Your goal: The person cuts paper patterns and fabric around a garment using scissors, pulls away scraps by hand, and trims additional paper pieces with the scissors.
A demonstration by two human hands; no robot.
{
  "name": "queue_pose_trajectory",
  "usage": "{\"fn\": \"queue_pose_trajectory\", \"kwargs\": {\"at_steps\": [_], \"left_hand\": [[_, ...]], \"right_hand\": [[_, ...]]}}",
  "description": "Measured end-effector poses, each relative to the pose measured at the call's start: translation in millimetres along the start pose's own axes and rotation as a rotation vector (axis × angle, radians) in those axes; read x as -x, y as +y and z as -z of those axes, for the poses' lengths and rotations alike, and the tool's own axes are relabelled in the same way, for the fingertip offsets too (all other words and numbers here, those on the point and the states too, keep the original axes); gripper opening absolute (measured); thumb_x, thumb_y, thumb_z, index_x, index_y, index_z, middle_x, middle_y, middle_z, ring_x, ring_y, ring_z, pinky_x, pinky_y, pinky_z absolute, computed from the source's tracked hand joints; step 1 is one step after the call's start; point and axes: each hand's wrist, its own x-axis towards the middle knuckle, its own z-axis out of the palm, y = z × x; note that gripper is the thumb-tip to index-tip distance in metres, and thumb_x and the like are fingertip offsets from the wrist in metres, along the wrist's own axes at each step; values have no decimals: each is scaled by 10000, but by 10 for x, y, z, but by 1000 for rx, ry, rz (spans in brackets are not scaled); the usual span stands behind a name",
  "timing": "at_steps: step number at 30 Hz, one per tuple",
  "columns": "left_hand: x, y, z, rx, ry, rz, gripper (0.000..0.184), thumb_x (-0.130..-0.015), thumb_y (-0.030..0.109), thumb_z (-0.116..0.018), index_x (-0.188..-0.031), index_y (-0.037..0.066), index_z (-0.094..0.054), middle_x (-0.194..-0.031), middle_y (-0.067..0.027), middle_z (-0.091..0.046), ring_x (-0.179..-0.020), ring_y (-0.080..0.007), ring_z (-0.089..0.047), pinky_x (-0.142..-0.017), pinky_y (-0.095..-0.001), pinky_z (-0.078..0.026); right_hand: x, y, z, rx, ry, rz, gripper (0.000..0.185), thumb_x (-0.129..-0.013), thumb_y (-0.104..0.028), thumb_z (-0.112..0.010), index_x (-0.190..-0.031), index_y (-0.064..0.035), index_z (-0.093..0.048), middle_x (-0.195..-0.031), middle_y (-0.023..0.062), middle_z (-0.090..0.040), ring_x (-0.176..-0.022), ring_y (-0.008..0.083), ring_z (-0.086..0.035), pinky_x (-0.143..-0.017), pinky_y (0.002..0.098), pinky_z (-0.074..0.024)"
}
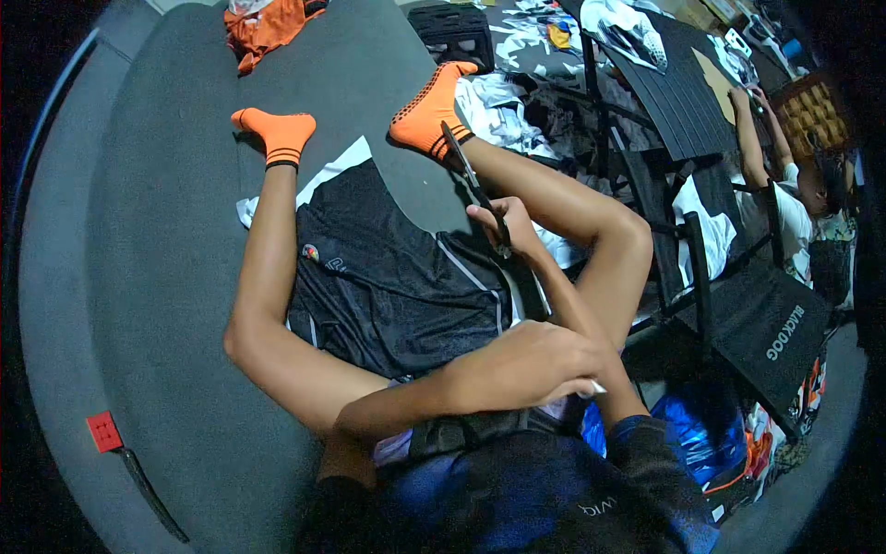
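My right hand is closed around the handles of a pair of scissors, whose long blades point up towards the orange sock on my right foot. My left hand reaches across in front of my right forearm, its fingers pinched on a small white scrap. A black garment with white piping and a small crest lies spread between my bare legs. Under its upper edge, a white piece of fabric shows.
Orange cloth lies at the top. At right are a black folding chair, a black slatted table, piled clothes and blue shiny bags. Another person works there. A red square object lies lower left.
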Motion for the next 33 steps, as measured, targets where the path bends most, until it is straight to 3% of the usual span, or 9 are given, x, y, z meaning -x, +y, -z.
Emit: {"fn": "queue_pose_trajectory", "kwargs": {"at_steps": [5, 9, 10, 12, 15, 19, 22, 24, 33], "left_hand": [[80, -107, 58, -89, -11, 85, 242, -879, 250, -589, -824, 14, -601, -823, -135, -596, -809, -319, -612, -694, -407, -491], [-21, 87, -23, 850, -1159, -241, 245, -917, 218, -573, -829, -4, -631, -786, -152, -651, -743, -282, -634, -693, -376, -495], [-74, 89, -95, 851, -1158, -241, 245, -917, 218, -573, -829, -4, -631, -786, -152, -651, -743, -282, -634, -693, -376, -495], [-123, 52, -209, 993, -885, -336, 218, -925, 193, -568, -932, -9, -650, -870, -150, -667, -841, -242, -650, -733, -339, -503], [-151, -222, -227, 584, 383, 222, 276, -899, 157, -575, -1118, -10, -590, -976, -140, -643, -885, -214, -620, -796, -342, -473], [-274, -606, 92, -318, 938, 165, 430, -866, 92, -596, -1277, 11, -502, -1151, -219, -583, -1049, -298, -602, -945, -378, -443], [41, -590, 253, -107, 473, 232, 406, -829, 149, -640, -1206, 21, -556, -1077, -239, -614, -1019, -340, -612, -897, -397, -476], [170, -510, 257, -278, -132, 634, 330, -814, 238, -661, -1064, 28, -616, -950, -225, -651, -915, -368, -640, -808, -423, -509], [591, -1158, -1076, -677, -365, 676, 121, -737, 182, -646, -733, 72, -699, -786, -131, -696, -764, -292, -692, -620, -426, -512]], "right_hand": [[8, -17, -5, -2, 1, 5, 518, -825, -410, -714, -520, -23, -553, -471, -9, -455, -439, 82, -396, -435, 292, -319], [-2, -16, -17, 2, 10, -28, 533, -817, -415, -722, -516, -16, -539, -472, -12, -437, -440, 85, -378, -435, 298, -308], [-3, -12, -22, 2, 9, -29, 533, -817, -415, -722, -516, -16, -539, -472, -12, -437, -440, 85, -378, -435, 298, -308], [-7, 6, -27, 15, 9, 3, 531, -843, -405, -694, -495, -54, -500, -451, 4, -463, -394, 90, -405, -399, 275, -297], [-49, 125, -43, 72, 26, 14, 529, -853, -402, -683, -490, -71, -486, -440, 10, -474, -370, 94, -421, -380, 262, -292], [-137, 74, -22, 187, 72, 62, 528, -836, -407, -703, -500, -52, -502, -448, -1, -455, -393, 92, -405, -397, 276, -299], [19, -14, -29, 196, 97, 104, 542, -814, -408, -731, -501, -21, -517, -465, -17, -425, -443, 84, -368, -433, 310, -306], [26, -56, -30, 47, 39, 17, 534, -818, -406, -728, -510, -16, -533, -466, -12, -443, -442, 81, -381, -430, 313, -314], [-23, 0, -18, 82, 19, 6, 504, -819, -416, -724, -543, -13, -599, -465, 15, -500, -430, 94, -471, -426, 307, -359]]}}
